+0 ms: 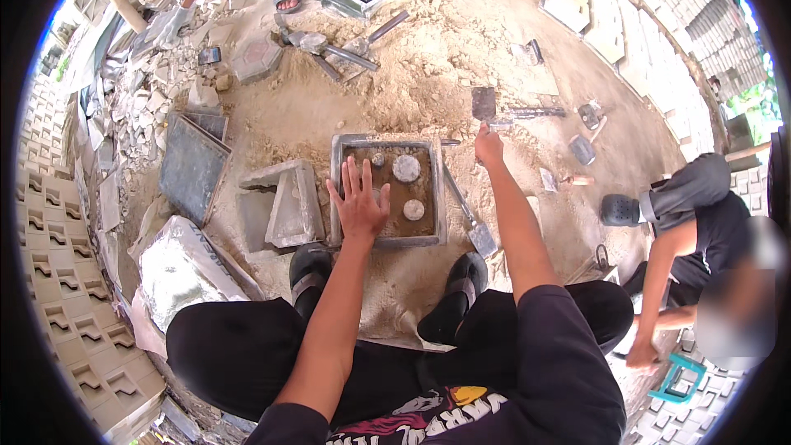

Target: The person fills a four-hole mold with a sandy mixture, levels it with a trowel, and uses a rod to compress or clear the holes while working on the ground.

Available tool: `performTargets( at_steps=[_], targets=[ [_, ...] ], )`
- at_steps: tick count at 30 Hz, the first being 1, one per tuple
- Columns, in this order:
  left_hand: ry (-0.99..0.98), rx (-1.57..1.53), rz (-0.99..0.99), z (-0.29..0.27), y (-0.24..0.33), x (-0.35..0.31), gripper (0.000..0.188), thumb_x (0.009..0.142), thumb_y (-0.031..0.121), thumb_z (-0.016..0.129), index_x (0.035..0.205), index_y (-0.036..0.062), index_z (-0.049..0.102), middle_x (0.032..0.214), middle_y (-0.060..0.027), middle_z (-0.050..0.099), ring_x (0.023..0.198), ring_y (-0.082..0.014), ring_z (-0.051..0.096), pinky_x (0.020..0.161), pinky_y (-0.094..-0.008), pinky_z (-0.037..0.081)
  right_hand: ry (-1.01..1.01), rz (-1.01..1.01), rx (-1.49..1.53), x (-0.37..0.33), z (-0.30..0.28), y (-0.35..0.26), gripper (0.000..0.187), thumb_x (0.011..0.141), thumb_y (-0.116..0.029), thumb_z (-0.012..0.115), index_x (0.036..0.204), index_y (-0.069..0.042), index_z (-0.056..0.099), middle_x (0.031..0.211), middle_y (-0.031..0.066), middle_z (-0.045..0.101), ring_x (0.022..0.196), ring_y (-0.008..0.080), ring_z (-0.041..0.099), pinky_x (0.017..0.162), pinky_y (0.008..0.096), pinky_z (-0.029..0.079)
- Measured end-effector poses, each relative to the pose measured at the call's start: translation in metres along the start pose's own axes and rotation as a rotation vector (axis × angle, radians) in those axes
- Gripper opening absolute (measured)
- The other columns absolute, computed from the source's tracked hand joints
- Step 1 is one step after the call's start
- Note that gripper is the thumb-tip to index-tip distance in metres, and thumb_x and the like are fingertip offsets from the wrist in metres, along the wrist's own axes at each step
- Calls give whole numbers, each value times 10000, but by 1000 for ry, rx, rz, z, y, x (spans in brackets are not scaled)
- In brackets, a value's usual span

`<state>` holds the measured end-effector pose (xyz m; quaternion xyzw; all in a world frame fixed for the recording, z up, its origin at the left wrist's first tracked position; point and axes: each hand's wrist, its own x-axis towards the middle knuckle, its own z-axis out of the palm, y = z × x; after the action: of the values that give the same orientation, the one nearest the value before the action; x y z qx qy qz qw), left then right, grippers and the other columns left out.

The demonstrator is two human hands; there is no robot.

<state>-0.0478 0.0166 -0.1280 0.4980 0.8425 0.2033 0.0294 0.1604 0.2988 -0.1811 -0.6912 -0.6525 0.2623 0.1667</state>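
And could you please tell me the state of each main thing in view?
Square-bladed trowel: held
Right hand: closed around the trowel
Left hand: open, palm down
Rectangular frame: open-topped, partly filled
Round discs: uncovered inside the frame
Long-handled trowel: lying unheld
White sack: creased

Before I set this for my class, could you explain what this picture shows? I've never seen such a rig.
There is no machine here. A wide fisheye camera, worn on a person's head, looks down, so straight edges bend toward the rim. The bare left hand is spread, palm down, over a square grey frame on sandy ground; whether it touches anything is unclear. Pale round pieces show inside the frame. The bare right hand grips a square-bladed trowel. To the frame's right lies another flat-bladed tool.
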Motion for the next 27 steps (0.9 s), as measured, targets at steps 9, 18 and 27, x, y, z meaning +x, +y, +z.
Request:
performTargets(
  at_steps=[9,18,27],
  targets=[
    [16,18,12,-1,-2,2,643,930,448,463,1458,96,359,1545,-190,249,1438,-322,229,1132,-612,69,-433,33,360,-8,18,-11,551,968,-526,440,852,-2,567,578,63,534,448,164,542,419,335,439],
    [62,2,24,2,-2,-1,619,953,452,411,1450,86,368,1530,-199,275,1432,-341,237,1130,-618,77,-518,45,549,-40,-53,-25,582,946,-581,468,930,-4,546,558,15,447,399,99,415,370,267,348],
    [102,-516,-81,15,-10,3,601,1020,424,247,1438,11,371,1499,-192,340,1415,-301,273,1162,-444,139,-785,-272,37,-109,-131,-50,690,859,-734,467,711,-60,505,554,19,484,401,99,446,393,261,402]
  ],
)
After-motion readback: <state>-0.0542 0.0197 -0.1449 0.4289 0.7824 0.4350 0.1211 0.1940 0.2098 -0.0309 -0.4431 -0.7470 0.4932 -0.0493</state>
